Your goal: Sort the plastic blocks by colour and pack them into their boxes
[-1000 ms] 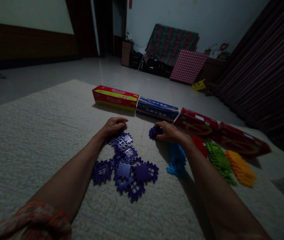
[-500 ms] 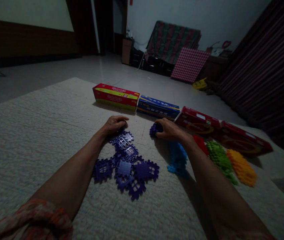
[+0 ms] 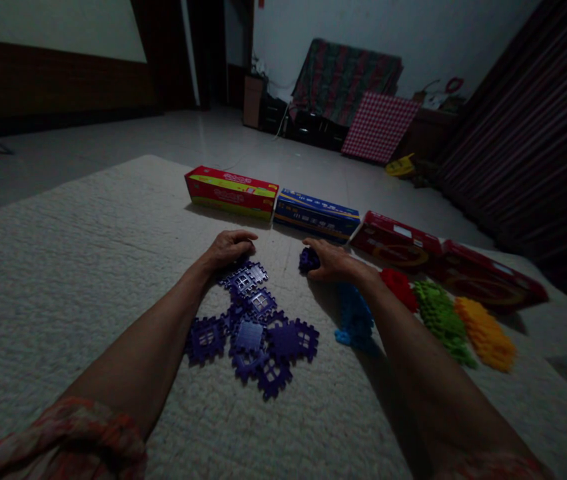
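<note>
My right hand (image 3: 332,260) has its thumb and fingers around a small upright stack of purple interlocking tiles (image 3: 308,261) standing on the pale mat. My left hand (image 3: 230,249) rests at the far end of a loose spread of purple window tiles (image 3: 250,337), with its fingers curled down and together. What lies under those fingers is hidden, though purple edges show close below them. Several tiles in the spread overlap, some solid and some with window cutouts. Partly behind my right forearm stands a group of light blue tiles (image 3: 356,320).
Right of my forearm are rows of red (image 3: 399,289), green (image 3: 444,323) and orange tiles (image 3: 486,333). Behind them stand a red-yellow box (image 3: 232,193), a blue box (image 3: 316,215) and two dark red boxes (image 3: 396,241) along the mat's far side.
My right hand's fingers have spread slightly wider around the purple stack, so more of it shows. My left hand and the loose tiles have stayed in place.
</note>
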`<state>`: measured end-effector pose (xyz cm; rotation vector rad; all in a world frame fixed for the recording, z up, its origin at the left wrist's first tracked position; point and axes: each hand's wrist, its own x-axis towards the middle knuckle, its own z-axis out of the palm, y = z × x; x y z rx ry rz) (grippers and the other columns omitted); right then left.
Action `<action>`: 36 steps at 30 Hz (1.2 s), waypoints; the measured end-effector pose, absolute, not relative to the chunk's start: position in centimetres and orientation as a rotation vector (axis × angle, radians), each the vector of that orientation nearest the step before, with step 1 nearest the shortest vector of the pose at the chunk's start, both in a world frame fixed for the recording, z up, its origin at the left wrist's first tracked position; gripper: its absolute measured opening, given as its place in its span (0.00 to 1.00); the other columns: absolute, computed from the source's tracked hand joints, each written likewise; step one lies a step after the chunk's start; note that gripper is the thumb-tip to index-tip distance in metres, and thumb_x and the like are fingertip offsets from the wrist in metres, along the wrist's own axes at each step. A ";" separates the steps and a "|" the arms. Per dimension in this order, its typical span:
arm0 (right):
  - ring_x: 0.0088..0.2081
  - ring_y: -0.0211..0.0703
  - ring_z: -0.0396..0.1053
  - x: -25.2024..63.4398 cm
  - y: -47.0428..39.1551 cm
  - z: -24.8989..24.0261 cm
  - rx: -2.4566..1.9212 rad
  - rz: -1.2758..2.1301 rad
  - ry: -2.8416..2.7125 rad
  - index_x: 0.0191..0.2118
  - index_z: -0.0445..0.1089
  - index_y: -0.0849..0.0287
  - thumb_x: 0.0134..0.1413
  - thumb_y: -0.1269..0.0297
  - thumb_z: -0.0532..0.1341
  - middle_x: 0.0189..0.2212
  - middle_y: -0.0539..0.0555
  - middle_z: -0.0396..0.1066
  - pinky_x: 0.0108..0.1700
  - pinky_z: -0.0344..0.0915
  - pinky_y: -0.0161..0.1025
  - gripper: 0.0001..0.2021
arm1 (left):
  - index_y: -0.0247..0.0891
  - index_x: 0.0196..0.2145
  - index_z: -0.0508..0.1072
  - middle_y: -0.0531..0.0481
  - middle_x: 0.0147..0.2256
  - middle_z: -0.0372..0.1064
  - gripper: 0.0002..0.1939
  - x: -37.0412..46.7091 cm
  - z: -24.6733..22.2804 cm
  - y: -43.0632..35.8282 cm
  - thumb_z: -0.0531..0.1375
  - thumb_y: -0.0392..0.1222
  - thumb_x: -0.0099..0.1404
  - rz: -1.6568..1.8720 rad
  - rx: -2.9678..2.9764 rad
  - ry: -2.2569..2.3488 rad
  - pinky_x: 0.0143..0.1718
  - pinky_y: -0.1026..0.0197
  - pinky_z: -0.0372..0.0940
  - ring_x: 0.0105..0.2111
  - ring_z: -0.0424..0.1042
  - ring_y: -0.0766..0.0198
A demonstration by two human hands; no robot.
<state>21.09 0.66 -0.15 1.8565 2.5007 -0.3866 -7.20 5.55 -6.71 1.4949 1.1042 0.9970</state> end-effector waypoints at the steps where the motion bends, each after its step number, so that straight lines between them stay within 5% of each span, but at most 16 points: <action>1: 0.64 0.61 0.60 21.2 0.7 -0.1 1.858 -0.390 2.504 0.68 0.55 0.55 0.47 0.66 0.69 0.64 0.65 0.61 0.63 0.58 0.59 0.42 | 0.35 0.44 0.79 0.45 0.31 0.77 0.19 -7.2 -6.7 5.5 0.63 0.39 0.53 0.995 1.500 1.106 0.38 0.57 0.67 0.31 0.74 0.61; 5: 0.63 0.63 0.61 22.0 0.0 0.1 1.871 -0.312 2.682 0.67 0.57 0.56 0.46 0.66 0.69 0.64 0.66 0.61 0.63 0.57 0.63 0.41 | 0.36 0.44 0.78 0.47 0.31 0.77 0.19 -7.3 -6.8 5.7 0.63 0.39 0.53 0.992 1.515 1.095 0.38 0.58 0.67 0.32 0.74 0.62; 12: 0.51 0.52 0.72 18.9 -7.0 -1.7 1.844 -0.367 3.200 0.56 0.68 0.59 0.58 0.66 0.60 0.49 0.62 0.74 0.54 0.68 0.50 0.20 | 0.34 0.44 0.78 0.48 0.30 0.77 0.20 -7.3 -7.0 5.9 0.63 0.39 0.51 1.009 1.498 1.097 0.36 0.60 0.67 0.31 0.74 0.63; 16: 0.52 0.50 0.71 14.8 -12.4 -4.0 1.825 -0.640 3.218 0.56 0.68 0.58 0.59 0.64 0.61 0.52 0.61 0.73 0.55 0.68 0.49 0.19 | 0.33 0.41 0.79 0.50 0.27 0.76 0.20 -7.0 -6.8 5.8 0.62 0.38 0.49 1.055 1.473 1.084 0.34 0.60 0.66 0.28 0.73 0.63; 25: 0.51 0.53 0.72 13.4 -14.0 -7.2 2.127 -0.577 3.270 0.51 0.69 0.59 0.60 0.60 0.60 0.48 0.62 0.74 0.55 0.67 0.53 0.16 | 0.32 0.41 0.78 0.47 0.30 0.77 0.21 -7.4 -5.8 2.8 0.64 0.38 0.46 1.039 1.317 1.034 0.33 0.60 0.66 0.27 0.72 0.63; 36: 0.49 0.51 0.72 13.2 -14.0 -7.2 2.185 -0.578 3.344 0.48 0.70 0.58 0.57 0.63 0.59 0.45 0.61 0.74 0.54 0.69 0.50 0.13 | 0.35 0.42 0.82 0.44 0.45 0.80 0.20 -7.2 -6.4 -0.6 0.61 0.43 0.52 0.873 1.796 1.084 0.56 0.52 0.65 0.49 0.75 0.50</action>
